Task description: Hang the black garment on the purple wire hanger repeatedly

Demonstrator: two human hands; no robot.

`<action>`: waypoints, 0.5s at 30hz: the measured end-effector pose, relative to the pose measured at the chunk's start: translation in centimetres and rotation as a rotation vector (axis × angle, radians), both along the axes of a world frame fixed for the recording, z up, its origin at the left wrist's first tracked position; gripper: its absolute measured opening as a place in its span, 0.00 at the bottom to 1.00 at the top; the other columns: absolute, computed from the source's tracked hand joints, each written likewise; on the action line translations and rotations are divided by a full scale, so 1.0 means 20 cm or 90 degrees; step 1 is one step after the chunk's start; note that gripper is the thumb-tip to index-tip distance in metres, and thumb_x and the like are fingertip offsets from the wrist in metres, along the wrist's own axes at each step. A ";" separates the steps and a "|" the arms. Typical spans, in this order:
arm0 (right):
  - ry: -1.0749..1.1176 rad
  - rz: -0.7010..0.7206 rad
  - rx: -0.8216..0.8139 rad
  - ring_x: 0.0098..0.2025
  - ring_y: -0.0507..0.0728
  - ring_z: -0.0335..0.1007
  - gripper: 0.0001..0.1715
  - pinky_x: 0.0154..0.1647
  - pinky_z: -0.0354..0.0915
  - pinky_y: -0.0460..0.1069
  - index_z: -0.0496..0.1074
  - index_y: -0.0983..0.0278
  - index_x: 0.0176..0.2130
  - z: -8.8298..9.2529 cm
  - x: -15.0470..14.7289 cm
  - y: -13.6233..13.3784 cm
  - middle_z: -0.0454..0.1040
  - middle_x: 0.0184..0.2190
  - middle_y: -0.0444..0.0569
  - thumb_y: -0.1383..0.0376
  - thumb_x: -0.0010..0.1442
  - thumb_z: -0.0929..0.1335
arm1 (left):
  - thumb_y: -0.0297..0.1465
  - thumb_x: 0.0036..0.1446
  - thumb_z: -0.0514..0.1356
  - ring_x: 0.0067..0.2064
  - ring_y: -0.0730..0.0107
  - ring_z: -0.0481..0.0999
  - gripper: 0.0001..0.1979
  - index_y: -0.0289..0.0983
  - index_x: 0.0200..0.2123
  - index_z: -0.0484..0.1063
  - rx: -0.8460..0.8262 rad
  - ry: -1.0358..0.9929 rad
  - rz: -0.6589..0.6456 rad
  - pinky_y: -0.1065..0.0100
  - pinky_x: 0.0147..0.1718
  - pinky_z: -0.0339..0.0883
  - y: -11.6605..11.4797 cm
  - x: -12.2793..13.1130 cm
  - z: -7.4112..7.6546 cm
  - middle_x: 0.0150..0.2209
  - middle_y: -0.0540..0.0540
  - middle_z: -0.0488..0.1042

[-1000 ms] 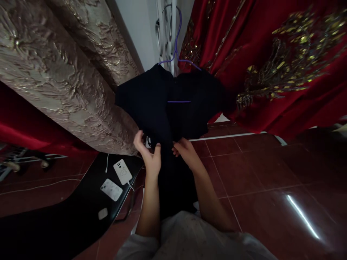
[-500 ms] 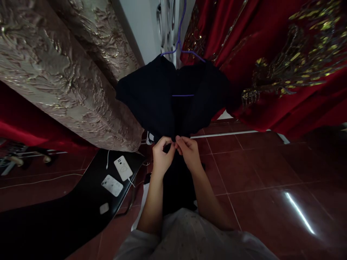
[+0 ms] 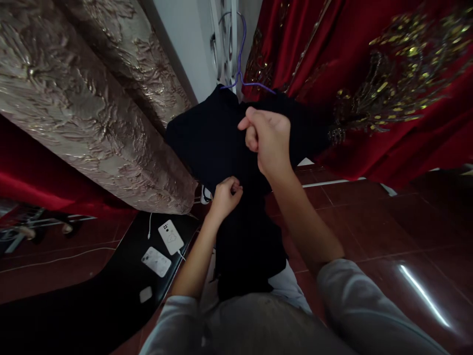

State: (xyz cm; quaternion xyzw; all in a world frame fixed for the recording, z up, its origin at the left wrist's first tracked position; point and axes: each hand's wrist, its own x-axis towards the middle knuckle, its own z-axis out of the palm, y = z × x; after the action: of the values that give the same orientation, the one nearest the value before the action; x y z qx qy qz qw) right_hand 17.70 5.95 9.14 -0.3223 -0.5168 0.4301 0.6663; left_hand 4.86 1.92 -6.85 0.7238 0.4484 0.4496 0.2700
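Observation:
A dark navy garment (image 3: 207,133) hangs on a purple hanger (image 3: 239,74) in front of me. Low on its front, my left hand (image 3: 226,197) has its fingers curled together against the cloth; whether fabric is between them is too dark to tell. Higher up, near the garment's neck, my right hand (image 3: 269,138) is closed, thumb pressed to the forefinger. Anything pinched there is too small to make out. The lower part of the garment falls toward my lap.
To the left hangs a beige embossed fabric (image 3: 111,113); red cloth with gold sequins (image 3: 354,148) hangs at the right. A black bench (image 3: 111,286) at lower left bears two phones (image 3: 170,237) and a small white case (image 3: 145,295).
My right hand has moved up from beside my left hand to the garment's neck. My left hand stays low, a little further left. The garment's front opening looks more closed.

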 end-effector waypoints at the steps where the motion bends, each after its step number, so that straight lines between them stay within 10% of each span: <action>1: -0.021 0.014 0.012 0.15 0.46 0.49 0.31 0.19 0.48 0.44 0.71 0.63 0.26 -0.03 0.00 -0.01 0.56 0.12 0.37 0.42 0.66 0.67 | 0.25 0.60 0.61 0.32 0.68 0.73 0.03 0.37 0.33 0.72 -0.002 0.021 -0.038 0.68 0.34 0.66 0.01 -0.02 0.06 0.30 0.48 0.73; 9: -0.109 0.057 0.002 0.18 0.46 0.53 0.27 0.23 0.52 0.44 0.68 0.63 0.25 -0.02 0.01 -0.08 0.59 0.15 0.38 0.50 0.69 0.67 | 0.38 0.70 0.61 0.46 0.64 0.76 0.14 0.41 0.55 0.75 0.268 -0.096 0.044 0.62 0.51 0.70 0.07 -0.07 0.72 0.44 0.45 0.73; 15: -0.159 -0.010 0.017 0.21 0.47 0.53 0.24 0.25 0.50 0.45 0.69 0.63 0.26 -0.13 0.05 -0.04 0.59 0.18 0.39 0.53 0.70 0.66 | 0.39 0.66 0.66 0.52 0.56 0.76 0.10 0.37 0.40 0.76 0.224 -0.070 0.021 0.55 0.57 0.68 0.14 -0.02 0.75 0.38 0.45 0.71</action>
State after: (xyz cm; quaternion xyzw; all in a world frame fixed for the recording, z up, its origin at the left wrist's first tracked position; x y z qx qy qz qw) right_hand 18.68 5.13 6.58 -0.3686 -0.5986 0.3747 0.6045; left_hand 4.38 4.68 8.14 0.7269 0.3592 0.5642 0.1559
